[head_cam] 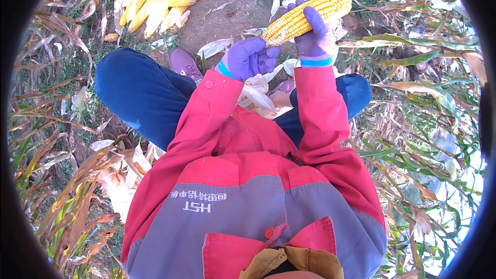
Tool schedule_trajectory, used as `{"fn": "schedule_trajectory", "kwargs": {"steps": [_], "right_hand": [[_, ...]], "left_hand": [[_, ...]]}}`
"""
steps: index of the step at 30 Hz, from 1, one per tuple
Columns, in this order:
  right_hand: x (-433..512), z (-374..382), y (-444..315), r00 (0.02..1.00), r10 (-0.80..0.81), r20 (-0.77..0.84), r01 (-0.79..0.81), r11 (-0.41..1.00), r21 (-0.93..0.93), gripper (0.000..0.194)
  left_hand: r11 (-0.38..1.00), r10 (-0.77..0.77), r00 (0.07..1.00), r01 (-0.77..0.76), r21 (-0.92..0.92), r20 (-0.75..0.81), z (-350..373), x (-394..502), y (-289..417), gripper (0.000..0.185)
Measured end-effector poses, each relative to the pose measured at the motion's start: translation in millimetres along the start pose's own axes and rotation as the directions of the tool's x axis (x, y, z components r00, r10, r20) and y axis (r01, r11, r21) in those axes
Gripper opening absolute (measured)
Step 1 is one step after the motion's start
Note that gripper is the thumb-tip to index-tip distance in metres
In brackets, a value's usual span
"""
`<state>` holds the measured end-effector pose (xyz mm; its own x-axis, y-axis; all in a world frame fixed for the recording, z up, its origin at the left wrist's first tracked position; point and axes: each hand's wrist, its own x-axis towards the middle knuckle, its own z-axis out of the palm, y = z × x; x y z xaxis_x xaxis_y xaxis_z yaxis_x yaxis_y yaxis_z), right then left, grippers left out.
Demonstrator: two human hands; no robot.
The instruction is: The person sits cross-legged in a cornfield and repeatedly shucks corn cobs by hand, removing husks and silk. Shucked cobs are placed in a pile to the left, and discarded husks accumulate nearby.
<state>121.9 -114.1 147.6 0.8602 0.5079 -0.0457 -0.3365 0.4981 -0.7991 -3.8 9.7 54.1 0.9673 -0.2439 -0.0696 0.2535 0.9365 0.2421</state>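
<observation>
A husked yellow ear of corn (308, 16) is held slantwise above the ground. My right hand (316, 37), in a purple glove with a blue cuff band, is wrapped around its middle from below, with the thumb across the kernels. At its lower left end is my left hand (252, 58), gloved alike, with its fingers curled against the butt of the ear. Pale, dry husks (257, 95) lie below the hands, between my legs. Beyond my left knee, a pile of husked ears of corn (170, 0) rests on the soil.
A small corn cob piece (111, 37) lies left of the pile. Single husks (214, 47) are scattered on the bare soil (217, 15). Dry cornstalks and leaves (430, 56) crowd the right side, with more leaves (77, 186) at the left. My shoe (185, 63) stands near the pile.
</observation>
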Motion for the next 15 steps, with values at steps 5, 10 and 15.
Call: {"fn": "schedule_trajectory", "kwargs": {"steps": [5,10,15], "right_hand": [[5.4,-8.9,14.0,1.000,0.018,-0.018,-0.017,1.000,0.011,0.037],[17.0,-20.0,33.5,0.971,0.128,-0.204,-0.085,0.975,0.205,0.032],[22.8,-28.1,43.3,0.958,0.187,-0.218,-0.135,0.963,0.234,0.030]], "left_hand": [[0.959,0.137,0.986,-0.109,0.260,-0.092,2.8,-5.6,-4.8,0.029],[0.663,0.352,0.902,-0.050,0.747,-0.252,12.9,-9.4,0.4,0.033],[0.483,0.471,0.865,-0.090,0.871,-0.172,20.1,-11.9,6.8,0.048]]}}
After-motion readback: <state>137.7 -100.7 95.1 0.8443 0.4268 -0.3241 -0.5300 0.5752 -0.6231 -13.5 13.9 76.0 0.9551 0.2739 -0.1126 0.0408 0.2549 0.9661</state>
